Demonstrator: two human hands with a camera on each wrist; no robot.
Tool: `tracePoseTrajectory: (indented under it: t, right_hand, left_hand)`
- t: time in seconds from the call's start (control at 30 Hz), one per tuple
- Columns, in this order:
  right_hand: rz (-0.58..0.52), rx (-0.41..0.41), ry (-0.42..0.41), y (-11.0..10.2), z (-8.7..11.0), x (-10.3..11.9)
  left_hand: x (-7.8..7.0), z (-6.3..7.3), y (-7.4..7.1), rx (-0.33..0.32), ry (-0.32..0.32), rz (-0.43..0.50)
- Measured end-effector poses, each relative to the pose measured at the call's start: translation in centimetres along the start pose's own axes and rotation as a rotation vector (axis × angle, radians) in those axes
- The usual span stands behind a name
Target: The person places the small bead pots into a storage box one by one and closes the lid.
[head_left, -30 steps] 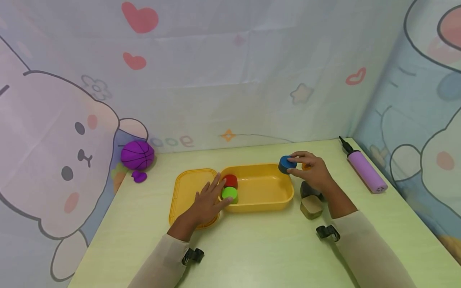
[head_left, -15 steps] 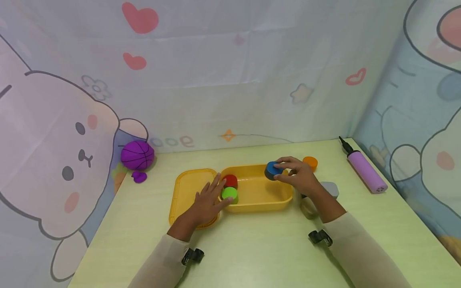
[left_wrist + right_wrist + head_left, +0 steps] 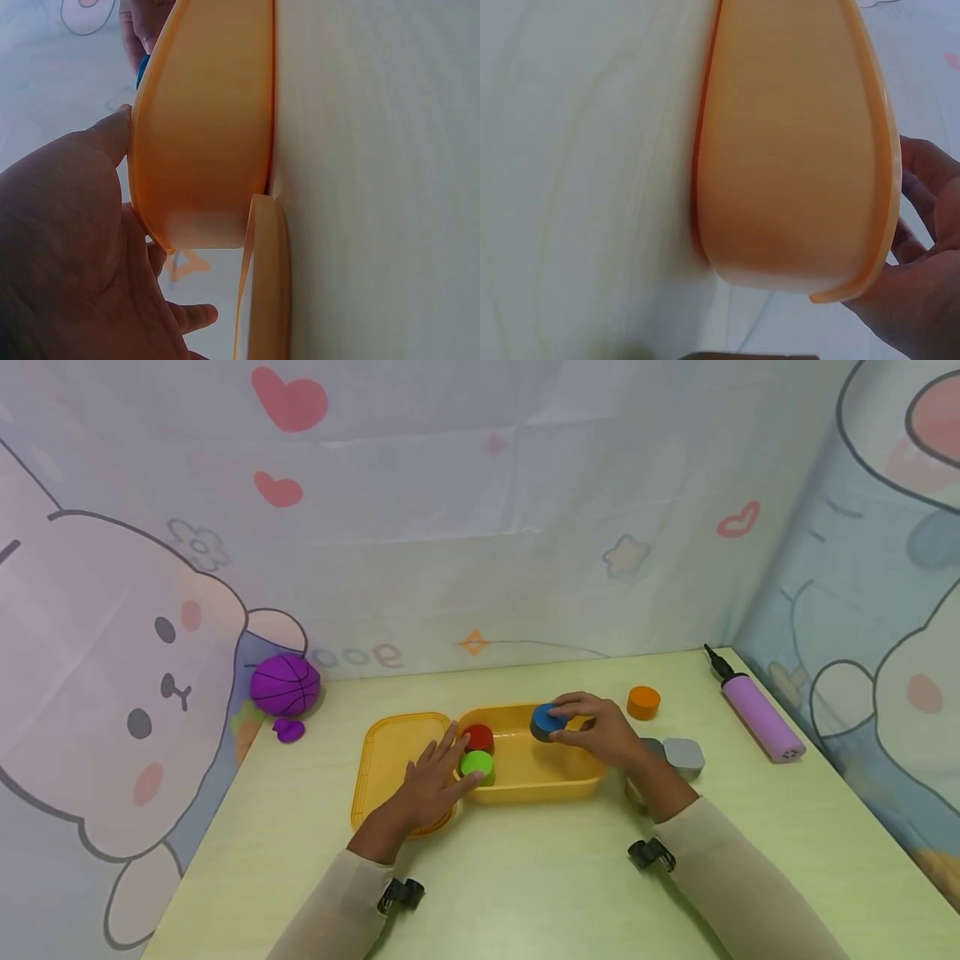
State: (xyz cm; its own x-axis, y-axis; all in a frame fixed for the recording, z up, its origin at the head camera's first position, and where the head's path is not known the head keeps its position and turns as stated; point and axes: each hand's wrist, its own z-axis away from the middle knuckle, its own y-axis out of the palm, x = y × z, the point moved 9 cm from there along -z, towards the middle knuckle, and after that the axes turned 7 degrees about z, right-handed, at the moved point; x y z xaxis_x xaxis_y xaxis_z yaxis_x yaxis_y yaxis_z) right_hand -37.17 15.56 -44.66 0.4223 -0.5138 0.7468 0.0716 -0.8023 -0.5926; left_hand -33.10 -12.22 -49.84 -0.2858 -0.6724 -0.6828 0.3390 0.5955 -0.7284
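Observation:
My right hand pinches a round blue block between thumb and fingers, over the middle of a yellow box. In the right wrist view the box wall hides the block. My left hand lies with spread fingers on the box's left rim; in the left wrist view its thumb and fingertips touch that rim. Inside the box, at the left end, a red round block sits behind a green one. The flat yellow lid lies on the table beside the box, partly under my left hand.
An orange round block stands right of the box. Nearer are a light grey block and others partly hidden by my right forearm. A purple hand pump lies far right; a purple ball and purple duck are far left.
My right hand has carried the blue block leftward from the box's right end to over its middle, uncovering the orange block and the light grey block. My left hand has stayed in place.

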Motion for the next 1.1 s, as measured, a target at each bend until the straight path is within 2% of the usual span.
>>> tracePoseTrajectory:
  t: [0.27,0.47,0.77,1.1]
  right_hand:
    - [0.012,0.036,0.083,1.9,-0.5,-0.4]
    - [0.005,0.048,0.112,2.9,-1.1,-0.2]
    - [0.090,0.065,0.257,4.9,-2.4,-0.9]
    - [0.129,0.045,0.287,6.0,-2.6,-0.5]
  left_hand:
    - [0.1,0.1,0.3,0.001,0.000,0.000]
    - [0.0,0.0,0.1,-0.010,0.007,-0.005]
    - [0.1,0.0,0.1,0.003,-0.007,0.003]
    - [0.1,-0.1,0.0,-0.004,0.005,0.001]
